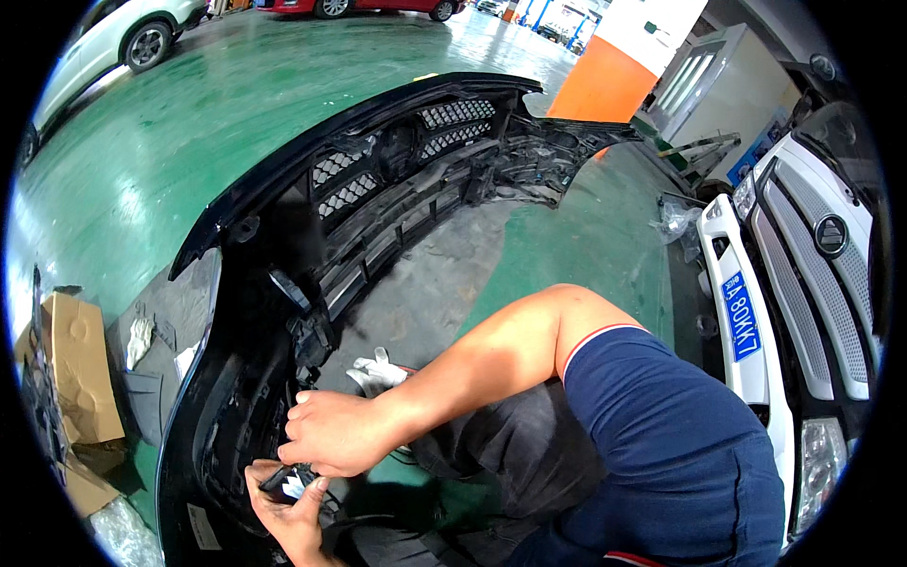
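At seven o'clock, beside the bumper, our left hand pinches a small dark part; what our right hand holds, we cannot tell. Uneven pressure could crack the part.

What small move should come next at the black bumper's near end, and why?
Probably ease the right hand up slightly, leaving the left hand where it is. A small dark part with a white patch sits between the left thumb and fingers, and the right hand blocks the view just above it, so whether either has a firm hold on it is unclear.
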### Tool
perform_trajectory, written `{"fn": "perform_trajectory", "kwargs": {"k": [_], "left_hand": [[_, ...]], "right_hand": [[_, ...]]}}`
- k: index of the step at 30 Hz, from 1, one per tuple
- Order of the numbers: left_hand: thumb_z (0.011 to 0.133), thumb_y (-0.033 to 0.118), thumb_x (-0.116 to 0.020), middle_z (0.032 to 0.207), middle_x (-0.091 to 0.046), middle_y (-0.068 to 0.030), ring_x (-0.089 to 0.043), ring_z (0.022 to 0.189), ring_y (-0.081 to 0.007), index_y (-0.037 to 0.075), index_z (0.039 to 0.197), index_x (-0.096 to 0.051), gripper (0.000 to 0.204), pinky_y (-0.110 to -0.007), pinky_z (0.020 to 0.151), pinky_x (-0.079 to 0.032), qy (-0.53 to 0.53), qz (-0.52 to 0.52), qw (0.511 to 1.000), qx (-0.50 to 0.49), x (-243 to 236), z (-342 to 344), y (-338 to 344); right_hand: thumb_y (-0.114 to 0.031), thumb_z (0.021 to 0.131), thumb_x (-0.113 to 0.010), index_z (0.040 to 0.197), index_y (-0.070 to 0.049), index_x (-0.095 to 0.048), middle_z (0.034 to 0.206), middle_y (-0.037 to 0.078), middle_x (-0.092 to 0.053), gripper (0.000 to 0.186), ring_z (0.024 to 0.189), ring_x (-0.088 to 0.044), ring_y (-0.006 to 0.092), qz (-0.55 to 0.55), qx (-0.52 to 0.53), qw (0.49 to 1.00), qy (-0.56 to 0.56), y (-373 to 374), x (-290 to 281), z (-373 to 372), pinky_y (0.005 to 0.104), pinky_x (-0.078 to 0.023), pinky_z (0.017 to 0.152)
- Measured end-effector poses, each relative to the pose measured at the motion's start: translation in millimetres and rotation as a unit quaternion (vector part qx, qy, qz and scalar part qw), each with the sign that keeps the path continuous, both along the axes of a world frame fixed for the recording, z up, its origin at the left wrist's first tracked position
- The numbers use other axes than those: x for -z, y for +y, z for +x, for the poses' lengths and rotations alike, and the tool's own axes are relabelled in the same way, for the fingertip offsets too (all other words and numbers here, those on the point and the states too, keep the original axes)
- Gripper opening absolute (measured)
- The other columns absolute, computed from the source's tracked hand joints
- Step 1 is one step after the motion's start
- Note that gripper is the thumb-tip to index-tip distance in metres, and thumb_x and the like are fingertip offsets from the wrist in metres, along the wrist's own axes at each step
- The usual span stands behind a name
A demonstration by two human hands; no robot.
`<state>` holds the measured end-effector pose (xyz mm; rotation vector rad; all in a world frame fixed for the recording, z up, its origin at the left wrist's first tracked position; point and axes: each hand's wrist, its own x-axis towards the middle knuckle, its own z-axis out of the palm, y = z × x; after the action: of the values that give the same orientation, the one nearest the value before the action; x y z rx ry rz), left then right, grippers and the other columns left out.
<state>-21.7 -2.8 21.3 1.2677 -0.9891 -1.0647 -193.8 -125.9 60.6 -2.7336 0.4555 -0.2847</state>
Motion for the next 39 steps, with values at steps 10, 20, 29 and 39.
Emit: {"fn": "perform_trajectory", "kwargs": {"k": [10, 20, 29, 39], "left_hand": [[0.067, 0.012, -0.100, 0.097, -0.054, -0.0024, -0.052, 0.090, -0.0124, 0.005, 0.103, -0.054, 0.059, -0.029, 0.083, -0.045, 0.010, -0.002, 1.000, 0.002, -0.7, 1.0, 0.0], [0.067, 0.013, -0.100, 0.101, -0.055, -0.0040, -0.053, 0.095, -0.0141, 0.004, 0.104, -0.054, 0.060, -0.031, 0.088, -0.045, 0.001, -0.002, 1.000, 0.009, 5.4, -0.3, -1.3], [0.064, 0.012, -0.099, 0.107, -0.059, -0.0041, -0.055, 0.097, -0.0141, 0.006, 0.104, -0.056, 0.059, -0.033, 0.090, -0.048, -0.033, 0.007, 0.999, -0.026, 6.1, 3.3, -5.4], [0.067, 0.007, -0.102, 0.098, -0.063, -0.0023, -0.060, 0.090, -0.0107, 0.006, 0.099, -0.058, 0.055, -0.028, 0.080, -0.049, 0.028, -0.015, 0.999, 0.008, 8.4, 7.6, 9.8]], "right_hand": [[-0.023, 0.078, -0.076, 0.100, -0.008, -0.069, 0.085, 0.014, -0.074, 0.028, 0.090, -0.072, 0.0385, 0.025, 0.005, 1.000, 0.001, -0.1, -4.1, 0.8, 0.0513, -0.049, 0.086], [-0.024, 0.084, -0.074, 0.107, -0.009, -0.067, 0.088, 0.011, -0.070, 0.029, 0.095, -0.067, 0.0339, 0.036, 0.007, 0.999, 0.037, -0.1, -9.1, -4.6, 0.0482, -0.045, 0.085], [-0.024, 0.085, -0.073, 0.109, -0.010, -0.068, 0.091, 0.012, -0.071, 0.028, 0.097, -0.068, 0.0348, 0.032, -0.020, 0.995, 0.097, -12.0, -13.0, 6.0, 0.0480, -0.047, 0.088], [-0.020, 0.083, -0.075, 0.112, -0.007, -0.063, 0.087, 0.012, -0.071, 0.034, 0.090, -0.071, 0.0341, 0.015, 0.015, 1.000, 0.013, 10.3, -25.7, -1.0, 0.0468, -0.051, 0.082]]}}
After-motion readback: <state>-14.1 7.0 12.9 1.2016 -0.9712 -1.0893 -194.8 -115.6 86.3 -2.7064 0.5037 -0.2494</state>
